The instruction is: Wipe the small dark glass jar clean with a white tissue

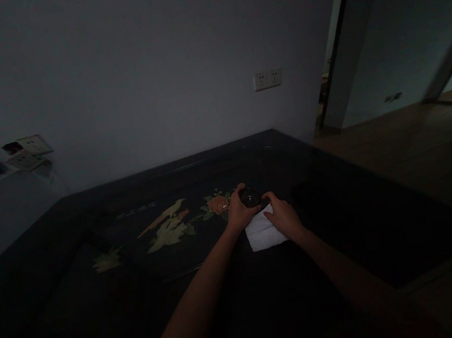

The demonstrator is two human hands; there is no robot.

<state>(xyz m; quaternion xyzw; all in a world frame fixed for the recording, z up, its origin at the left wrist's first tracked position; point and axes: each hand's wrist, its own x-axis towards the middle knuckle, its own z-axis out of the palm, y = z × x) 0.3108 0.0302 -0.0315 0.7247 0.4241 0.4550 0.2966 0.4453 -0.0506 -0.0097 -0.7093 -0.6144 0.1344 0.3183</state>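
Small and dark, the round object (251,196) sits on the black bench (348,217) between my two hands, out near the middle of the top; the light is too dim for me to tell what it is beyond its rounded, glossy shape. My left hand (240,211) curls around its left side, thumb over the top edge, so that grip is clasped on the object. My right hand (283,217) lies flat with the fingers pressing down on a white cloth (262,233), and its fingertips reach the object's right side; whether that grip is clenched on the cloth or only resting on it I cannot tell. The cloth is folded to a rough square and lies on the bench just in front of the object, touching it.

Left of my left hand, the bench top bears an inlaid picture: an orange flower (217,203) just beside my knuckles, then pale leaves and a bird shape (169,225) farther left. Behind the bench stands a plain wall with a double socket (267,79). A doorway (343,37) opens at the right.
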